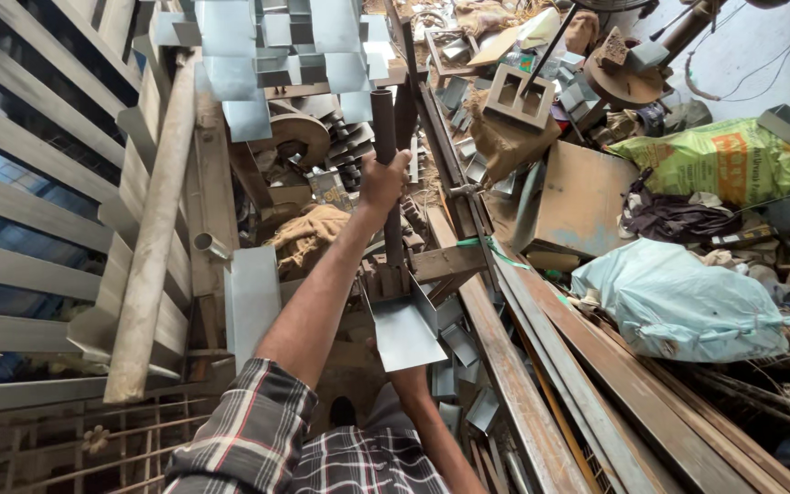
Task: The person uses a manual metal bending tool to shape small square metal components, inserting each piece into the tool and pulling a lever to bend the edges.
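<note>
I am gripping the dark upright lever pipe with my left hand, fingers closed around it. My right hand is sitting hidden under the folded metal sheet; I cannot tell its grip.

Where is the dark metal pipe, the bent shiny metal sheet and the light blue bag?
Dark metal pipe (383, 114), head view, on its upper shaft above the gripping hand.
Bent shiny metal sheet (404, 334), head view, on its flat face.
Light blue bag (678, 302), head view, on its bulging middle.
</note>
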